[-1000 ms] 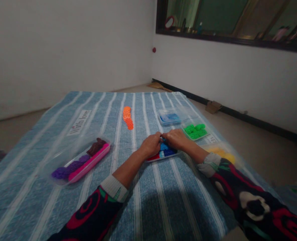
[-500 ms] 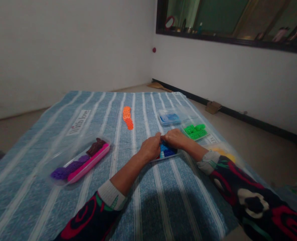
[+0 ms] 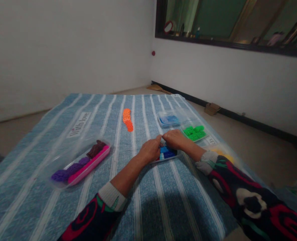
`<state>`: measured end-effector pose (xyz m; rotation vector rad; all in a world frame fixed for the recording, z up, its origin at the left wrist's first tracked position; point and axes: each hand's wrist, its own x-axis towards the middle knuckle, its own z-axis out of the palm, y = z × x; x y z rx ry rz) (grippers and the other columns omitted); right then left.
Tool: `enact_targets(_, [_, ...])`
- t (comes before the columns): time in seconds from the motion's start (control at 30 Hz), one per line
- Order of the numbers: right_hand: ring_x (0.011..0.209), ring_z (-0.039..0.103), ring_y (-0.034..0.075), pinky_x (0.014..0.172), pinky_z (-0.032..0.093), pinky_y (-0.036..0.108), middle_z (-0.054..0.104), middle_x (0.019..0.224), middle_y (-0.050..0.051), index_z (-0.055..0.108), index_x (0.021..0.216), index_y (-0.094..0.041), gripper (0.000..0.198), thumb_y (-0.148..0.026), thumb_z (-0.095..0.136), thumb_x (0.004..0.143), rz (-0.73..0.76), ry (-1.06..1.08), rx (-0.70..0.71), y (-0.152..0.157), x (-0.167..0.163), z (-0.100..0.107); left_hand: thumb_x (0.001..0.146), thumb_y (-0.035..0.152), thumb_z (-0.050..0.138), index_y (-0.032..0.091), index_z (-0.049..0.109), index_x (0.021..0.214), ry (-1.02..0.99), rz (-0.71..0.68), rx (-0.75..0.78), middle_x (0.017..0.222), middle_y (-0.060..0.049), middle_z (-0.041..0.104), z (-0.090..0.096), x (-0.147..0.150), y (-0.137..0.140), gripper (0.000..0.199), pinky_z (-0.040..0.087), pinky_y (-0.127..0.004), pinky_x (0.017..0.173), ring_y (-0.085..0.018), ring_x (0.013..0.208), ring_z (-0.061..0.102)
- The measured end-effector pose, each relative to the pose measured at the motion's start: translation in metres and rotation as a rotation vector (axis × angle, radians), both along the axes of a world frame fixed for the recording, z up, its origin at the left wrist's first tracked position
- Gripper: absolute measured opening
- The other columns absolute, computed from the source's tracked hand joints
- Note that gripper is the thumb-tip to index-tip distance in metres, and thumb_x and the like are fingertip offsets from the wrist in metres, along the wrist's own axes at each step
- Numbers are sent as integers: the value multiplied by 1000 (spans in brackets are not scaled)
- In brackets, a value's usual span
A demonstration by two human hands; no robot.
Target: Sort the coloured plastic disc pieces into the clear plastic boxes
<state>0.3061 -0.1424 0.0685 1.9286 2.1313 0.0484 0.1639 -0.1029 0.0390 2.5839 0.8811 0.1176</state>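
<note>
Though your curled left hand (image 3: pixel 150 149) and right hand (image 3: pixel 174 139) hide any hold, the blue pieces (image 3: pixel 167 152) look soft, light; brace the tray rim (image 3: pixel 165 159).

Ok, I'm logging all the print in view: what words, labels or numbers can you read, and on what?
"With love": on a white patch of the striped cloth.
A second white patch, beside the green pieces: part of a word, too blurred to read surely.
No other text is readable.
</note>
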Motion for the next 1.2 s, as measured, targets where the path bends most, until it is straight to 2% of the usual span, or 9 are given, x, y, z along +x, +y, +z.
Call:
enact_targets(0.17, [99, 66, 28, 77, 50, 31, 70, 102, 20, 69, 104, -10, 28, -19, 57, 79, -69, 27, 30, 2, 6, 5, 78, 14, 52, 21, 47, 124, 44, 7, 35, 110, -6, 70, 6, -1, -1, 47, 46, -30, 87, -21, 107, 63])
enact_targets(0.4, [93, 67, 26, 72, 50, 30, 73, 95, 12, 73, 91, -16, 24, -19, 54, 76, -209, 135, 75, -6, 23, 13, 80, 22, 51, 22, 62, 107, 74, -80, 76, 109, -6, 70, 8, 12, 0, 29, 48, -32, 84, -24, 104, 63])
enact_targets(0.47, [91, 67, 24, 72, 50, 28, 73, 94, 11, 73, 91, -17, 24, -20, 55, 76, -250, 167, 84, -8, 23, 13, 80, 25, 51, 21, 63, 103, 87, -45, 82, 107, -8, 70, 8, 20, -1, 26, 49, -32, 82, -25, 103, 64])
enact_targets(0.63, [89, 67, 23, 69, 49, 26, 73, 93, 11, 73, 89, -17, 23, -21, 55, 76, -343, 219, 76, -13, 22, 9, 83, 26, 46, 14, 61, 103, 97, 77, 107, 109, -16, 68, 7, 35, -6, 28, 49, -37, 81, -30, 106, 62])
enact_targets(0.8, [95, 67, 25, 71, 50, 28, 71, 101, 14, 70, 99, -14, 29, -22, 55, 77, -427, 193, 60, -17, 18, 0, 82, 21, 46, 16, 62, 101, 82, 95, 94, 106, -14, 69, 3, 43, -8, 26, 49, -35, 80, -29, 104, 63])
enact_targets(0.97, [99, 65, 29, 74, 51, 32, 70, 104, 17, 66, 109, -11, 37, -31, 56, 79, -450, 175, 51, -20, 13, -3, 79, 25, 53, 17, 62, 98, 40, 66, 35, 103, -10, 71, -2, 44, -4, 23, 49, -29, 78, -24, 99, 65])
enact_targets(1.1, [100, 65, 29, 74, 51, 33, 69, 105, 18, 66, 110, -11, 43, -42, 53, 83, -439, 162, 50, -22, 12, 0, 73, 24, 63, 17, 58, 111, 5, 52, -25, 104, -4, 71, -5, 43, 1, 39, 48, -23, 76, -18, 95, 66])
enact_targets(1.2, [100, 65, 30, 75, 51, 34, 68, 106, 19, 66, 111, -11, 47, -47, 51, 85, -438, 150, 45, -23, 10, 3, 71, 21, 64, 17, 58, 111, -4, 45, -38, 100, -3, 72, -6, 44, 3, 40, 47, -23, 76, -18, 93, 66])
